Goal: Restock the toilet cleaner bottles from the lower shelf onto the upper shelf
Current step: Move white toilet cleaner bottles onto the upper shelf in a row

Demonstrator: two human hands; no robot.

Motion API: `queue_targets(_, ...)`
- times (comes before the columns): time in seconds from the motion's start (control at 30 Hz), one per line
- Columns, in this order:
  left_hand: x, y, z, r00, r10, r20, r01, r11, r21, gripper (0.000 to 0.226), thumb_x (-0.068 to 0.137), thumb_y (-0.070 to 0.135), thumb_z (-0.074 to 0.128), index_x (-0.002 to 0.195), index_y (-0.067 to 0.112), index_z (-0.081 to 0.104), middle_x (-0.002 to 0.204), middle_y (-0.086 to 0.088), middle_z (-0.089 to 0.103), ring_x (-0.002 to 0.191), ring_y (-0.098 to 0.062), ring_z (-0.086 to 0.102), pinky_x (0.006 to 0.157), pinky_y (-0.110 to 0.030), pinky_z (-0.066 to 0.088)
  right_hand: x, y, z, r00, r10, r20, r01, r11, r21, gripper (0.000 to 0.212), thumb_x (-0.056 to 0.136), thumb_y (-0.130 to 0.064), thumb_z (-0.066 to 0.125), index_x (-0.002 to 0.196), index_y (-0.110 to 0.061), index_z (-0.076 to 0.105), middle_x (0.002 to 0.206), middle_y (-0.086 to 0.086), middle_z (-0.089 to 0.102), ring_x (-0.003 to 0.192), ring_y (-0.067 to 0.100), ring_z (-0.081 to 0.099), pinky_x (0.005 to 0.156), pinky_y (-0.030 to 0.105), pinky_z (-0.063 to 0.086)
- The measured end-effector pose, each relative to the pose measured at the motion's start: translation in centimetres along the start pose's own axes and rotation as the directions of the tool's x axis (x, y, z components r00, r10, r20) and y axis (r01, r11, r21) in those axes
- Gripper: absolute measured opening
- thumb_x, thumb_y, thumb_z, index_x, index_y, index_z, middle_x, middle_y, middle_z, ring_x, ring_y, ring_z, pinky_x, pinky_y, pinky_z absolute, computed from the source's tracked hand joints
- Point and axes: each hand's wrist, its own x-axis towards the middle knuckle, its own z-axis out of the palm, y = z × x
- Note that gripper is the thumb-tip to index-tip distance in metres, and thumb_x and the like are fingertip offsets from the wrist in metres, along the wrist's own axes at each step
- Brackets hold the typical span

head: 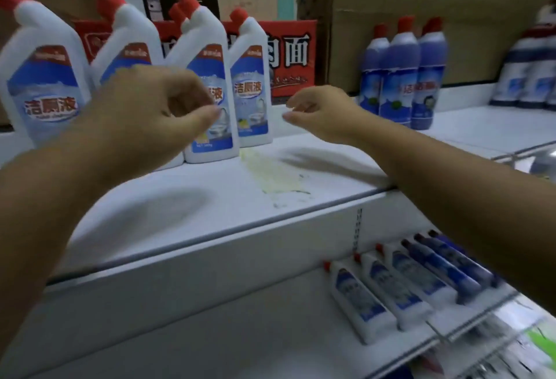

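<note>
Partly hidden stock
Left hand [144, 113] hides the label of the second white bottle [129, 35]; far-right bottles [529, 74] are blurred and cropped.

Bare throughout: left hand [141, 107], right hand [326, 115] and both forearms [451, 174] uncovered to the frame edge (left side motion-blurred), fingers [207, 113] with short nails.

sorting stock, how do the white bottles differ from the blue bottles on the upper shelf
The white bottles have angled necks; the blue bottles have straight necks. The white bottles look broader, the blue bottles slimmer. Both stand upright on the upper shelf, red-capped.
</note>
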Motion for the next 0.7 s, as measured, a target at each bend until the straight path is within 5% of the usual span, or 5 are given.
queue_targets(0.17, -7.9, 6.5, 4.9, 0.868, 0.481, 0.122, -0.379, 0.801, -0.463, 0.013, 0.081, 0.037, 0.059, 0.075, 0.028, 0.065, 0.064, 0.010, 0.064, 0.062, -0.005, 0.062, 0.054, -0.014, 0.049, -9.7, 1.3, -1.8, 0.952, -0.042, -0.304, 0.113, 0.969, 0.221, 0.009, 0.090, -0.023, 0.060, 0.090, -0.017, 0.066, 0.074, -0.007, 0.065, 0.068, 0.003, 0.063, 0.061, 0.015, 0.049)
queue_targets(0.33, -11.5, 4.7, 17.1, 0.769, 0.284, 0.572, 0.064, 0.857, -0.511, 0.013, 0.081, 0.038, 0.063, 0.070, 0.033, 0.061, 0.069, 0.013, 0.065, 0.064, 0.000, 0.060, 0.064, -0.028, 0.053, -20.8, 7.2, -0.4, 0.808, 0.026, -0.588, 0.141, 0.962, 0.236, 0.010, 0.087, -0.017, 0.057, 0.080, -0.012, 0.063, 0.060, -0.003, 0.058, 0.052, 0.004, 0.055, 0.052, 0.021, 0.048)
queue_targets(0.43, -12.1, 2.6, 25.7, 0.689, 0.071, 0.721, 0.247, 0.913, -0.326, 0.003, 0.083, 0.035, 0.060, 0.081, 0.036, 0.063, 0.085, 0.011, 0.067, 0.078, -0.006, 0.061, 0.079, -0.037, 0.054, -23.5, 14.5, 3.5, 0.850, 0.325, -0.415, -0.269, 0.944, 0.189, 0.014, 0.088, -0.019, 0.059, 0.075, -0.020, 0.064, 0.064, -0.003, 0.062, 0.060, 0.012, 0.060, 0.059, 0.032, 0.052)
queue_targets(0.53, -12.5, 2.2, 30.9, 0.546, -0.080, 0.834, 0.304, 0.946, -0.109, 0.033, 0.088, 0.029, 0.056, 0.120, 0.022, 0.057, 0.122, 0.000, 0.060, 0.101, -0.013, 0.056, 0.083, -0.025, 0.044, -25.6, 21.4, 7.9, 0.812, 0.572, -0.116, -0.575, 0.818, 0.003, 0.010, 0.089, -0.027, 0.055, 0.089, -0.025, 0.065, 0.085, -0.003, 0.069, 0.074, 0.013, 0.060, 0.071, 0.032, 0.051)
queue_targets(0.7, -13.0, 3.0, 35.8, 0.415, -0.183, 0.892, 0.380, 0.925, 0.013, 0.053, 0.088, 0.029, 0.056, 0.138, 0.023, 0.041, 0.140, -0.004, 0.046, 0.120, -0.020, 0.050, 0.091, -0.027, 0.042, -27.8, 27.0, 12.6, 0.753, 0.634, 0.177, -0.573, 0.764, -0.297, 0.036, 0.091, -0.031, 0.049, 0.126, -0.021, 0.053, 0.133, 0.001, 0.050, 0.118, 0.019, 0.051, 0.094, 0.032, 0.044)
